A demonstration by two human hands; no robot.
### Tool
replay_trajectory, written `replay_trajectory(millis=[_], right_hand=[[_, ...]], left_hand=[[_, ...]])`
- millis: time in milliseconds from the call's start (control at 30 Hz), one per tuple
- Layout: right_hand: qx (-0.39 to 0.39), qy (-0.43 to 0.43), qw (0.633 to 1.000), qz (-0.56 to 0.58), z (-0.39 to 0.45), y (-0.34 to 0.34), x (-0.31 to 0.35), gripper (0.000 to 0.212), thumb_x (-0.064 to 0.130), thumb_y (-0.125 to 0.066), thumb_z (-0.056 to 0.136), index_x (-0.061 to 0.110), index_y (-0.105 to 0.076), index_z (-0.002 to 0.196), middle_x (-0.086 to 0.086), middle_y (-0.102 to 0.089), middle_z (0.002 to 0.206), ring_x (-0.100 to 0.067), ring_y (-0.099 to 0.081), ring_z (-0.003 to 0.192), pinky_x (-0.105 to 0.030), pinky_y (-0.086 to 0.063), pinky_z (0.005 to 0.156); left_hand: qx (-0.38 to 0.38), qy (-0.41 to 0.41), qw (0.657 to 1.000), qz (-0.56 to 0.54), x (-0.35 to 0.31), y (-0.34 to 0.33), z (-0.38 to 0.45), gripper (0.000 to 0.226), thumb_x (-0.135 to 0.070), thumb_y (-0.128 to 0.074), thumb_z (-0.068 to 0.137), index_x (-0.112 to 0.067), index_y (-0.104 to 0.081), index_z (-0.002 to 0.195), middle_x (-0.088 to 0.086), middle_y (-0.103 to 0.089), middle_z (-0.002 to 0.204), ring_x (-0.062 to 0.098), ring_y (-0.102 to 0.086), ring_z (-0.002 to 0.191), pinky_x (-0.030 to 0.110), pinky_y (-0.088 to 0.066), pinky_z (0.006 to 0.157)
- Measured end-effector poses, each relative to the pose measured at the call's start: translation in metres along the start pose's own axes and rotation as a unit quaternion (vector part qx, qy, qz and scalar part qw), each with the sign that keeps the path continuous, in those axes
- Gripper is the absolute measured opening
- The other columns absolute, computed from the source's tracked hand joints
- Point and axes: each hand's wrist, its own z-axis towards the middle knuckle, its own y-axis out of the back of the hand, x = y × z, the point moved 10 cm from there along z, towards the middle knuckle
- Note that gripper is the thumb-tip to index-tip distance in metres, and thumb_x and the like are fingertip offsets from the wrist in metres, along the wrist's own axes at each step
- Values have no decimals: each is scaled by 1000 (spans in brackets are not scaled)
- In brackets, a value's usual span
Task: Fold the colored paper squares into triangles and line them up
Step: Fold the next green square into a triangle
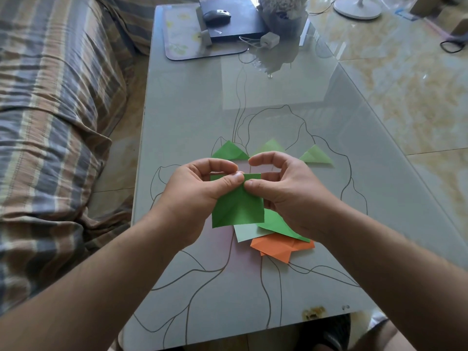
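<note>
Head view: both hands meet above the counter (192, 102).
Left hand (200, 188): pinches the green square (238, 209) at its top edge.
Right hand (283, 188): pinches the same edge, thumb beside the left thumb.
Folded triangles (230, 151): three green ones in a row just beyond the hands.
Paper pile (281, 245): green, pale and orange sheets under the held square.

Green paper square (238, 209), creased, held above the table at its upper edge between left hand (200, 188) and right hand (286, 191); three folded green triangles (229, 151) (271, 146) (316, 155) in a row beyond; loose pile below: green sheet (278, 224), pale green sheet (247, 233), orange sheets (281, 248).
</note>
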Motion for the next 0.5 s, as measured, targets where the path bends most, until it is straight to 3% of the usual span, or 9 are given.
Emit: replay_trajectory(millis=[100,200,333,500], right_hand=[[-6,7,1000,-24,2,3,1,40,-4,-75,89,15,-63,122,-27,-69,98,-34,-74,84,-46,-59,82],[-6,4,1000,-25,3,1,-2,44,0,-77,86,18,-62,123,-29,-73,105,-45,-74,93,-56,-57,90],[7,6,999,-40,2,-1,-3,42,-1,-76,87,17,-62,122,-26,-75,101,-33,-74,84,-48,-56,81],[20,18,999,-42,2,-5,-1,50,0,-76,83,20,-60,127,-26,-75,103,-43,-74,97,-57,-56,95]], left_hand=[[0,5,1000,-11,1,-1,0,28,-18,-83,64,-11,-75,90,14,-77,94,30,-75,89,43,-63,86],[-2,5,1000,-20,1,-1,1,27,-17,-83,63,-11,-76,89,16,-77,96,31,-75,90,43,-63,86],[-2,9,1000,-20,2,-1,1,27,-17,-83,64,-11,-75,89,15,-76,95,31,-74,89,45,-63,86],[-1,2,1000,-17,1,0,1,26,-17,-83,65,-12,-75,89,16,-76,94,31,-74,89,43,-64,83]])
